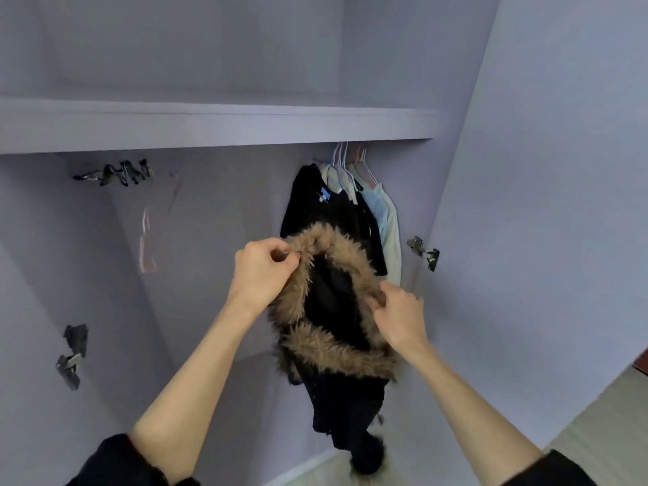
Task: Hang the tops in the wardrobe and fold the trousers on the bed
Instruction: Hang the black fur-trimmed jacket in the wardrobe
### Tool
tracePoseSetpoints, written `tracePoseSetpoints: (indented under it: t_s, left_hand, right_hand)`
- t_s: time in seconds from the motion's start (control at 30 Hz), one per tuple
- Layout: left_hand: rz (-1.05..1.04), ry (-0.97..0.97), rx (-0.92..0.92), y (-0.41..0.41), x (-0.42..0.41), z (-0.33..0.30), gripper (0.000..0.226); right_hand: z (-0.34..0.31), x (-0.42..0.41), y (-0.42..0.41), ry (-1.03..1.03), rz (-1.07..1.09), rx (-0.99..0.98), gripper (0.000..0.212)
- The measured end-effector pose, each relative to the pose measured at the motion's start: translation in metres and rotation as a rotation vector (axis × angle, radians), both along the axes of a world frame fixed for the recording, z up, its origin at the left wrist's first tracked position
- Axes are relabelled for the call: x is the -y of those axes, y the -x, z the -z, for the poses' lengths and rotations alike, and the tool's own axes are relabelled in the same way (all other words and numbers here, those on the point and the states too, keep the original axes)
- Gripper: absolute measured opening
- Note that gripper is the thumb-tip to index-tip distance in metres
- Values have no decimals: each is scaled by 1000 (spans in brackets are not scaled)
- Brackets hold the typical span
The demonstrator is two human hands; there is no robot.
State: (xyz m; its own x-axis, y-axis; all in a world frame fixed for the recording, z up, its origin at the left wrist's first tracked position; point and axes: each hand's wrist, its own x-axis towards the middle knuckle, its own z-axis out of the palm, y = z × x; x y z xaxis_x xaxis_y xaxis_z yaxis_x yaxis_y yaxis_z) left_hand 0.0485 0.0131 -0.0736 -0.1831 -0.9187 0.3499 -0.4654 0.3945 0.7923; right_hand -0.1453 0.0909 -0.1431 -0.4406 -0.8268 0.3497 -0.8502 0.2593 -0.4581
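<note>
A black jacket (345,398) with a brown fur-trimmed hood (315,349) hangs in front of me inside the wardrobe. My left hand (261,271) pinches the fur trim at the hood's upper left. On the hood's right side, my right hand (399,315) grips the fur edge. The hood opening gapes between the two hands. Whether a hanger is inside the jacket is hidden. Behind it, several tops (354,205), dark and pale, hang on light hangers at the right end of the wardrobe.
A lilac shelf (217,122) runs across above the hanging space. The open right door (543,170) stands close by, with a metal hinge (424,252). More hinges (72,356) sit on the left wall. A pale hanger (147,240) hangs at the left.
</note>
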Motion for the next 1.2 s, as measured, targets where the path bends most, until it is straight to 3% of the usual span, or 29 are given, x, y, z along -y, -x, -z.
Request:
tracePoseSetpoints:
  t_s: [0.1, 0.2, 0.27, 0.33, 0.4, 0.57, 0.7, 0.83, 0.9, 0.97, 1.03, 1.13, 1.2]
  left_hand:
    - [-24, -59, 248, -11, 40, 14, 13]
    - [11, -16, 295, -13, 73, 27, 13]
    - [112, 46, 364, -5, 88, 35, 58]
    - [163, 106, 477, 6, 97, 39, 76]
    - [173, 115, 527, 16, 104, 43, 60]
    - [-21, 82, 393, 31, 110, 50, 17]
    - [-141, 94, 369, 37, 119, 36, 17]
    - [-204, 68, 317, 34, 128, 17, 19]
    - [-249, 97, 299, 31, 128, 10, 21]
    - [-291, 135, 298, 25, 125, 7, 23]
    - [-358, 151, 297, 15, 122, 9, 25]
    - [-499, 133, 383, -11, 116, 17, 24]
    - [-606, 81, 475, -36, 111, 25, 20]
  right_hand:
    - [-32, 42, 11, 146, -45, -128, 14]
    - [-52, 82, 8, 214, -206, -259, 19]
    - [-50, 106, -4, 149, -344, -367, 23]
    - [-45, 124, -16, 72, -412, -422, 26]
    - [-45, 137, -22, 73, -405, -347, 26]
    - [-50, 174, -17, 180, -497, -180, 20]
    - [-31, 195, -2, 169, -605, -82, 14]
    - [5, 219, 18, -166, -740, -10, 43]
    - [16, 230, 22, -270, -796, -4, 37]
    - [20, 240, 19, -243, -834, -29, 17]
    - [16, 248, 14, -213, -867, -54, 22]
    - [11, 262, 4, -137, -893, -79, 5]
    - [10, 269, -7, -78, -888, -87, 11]
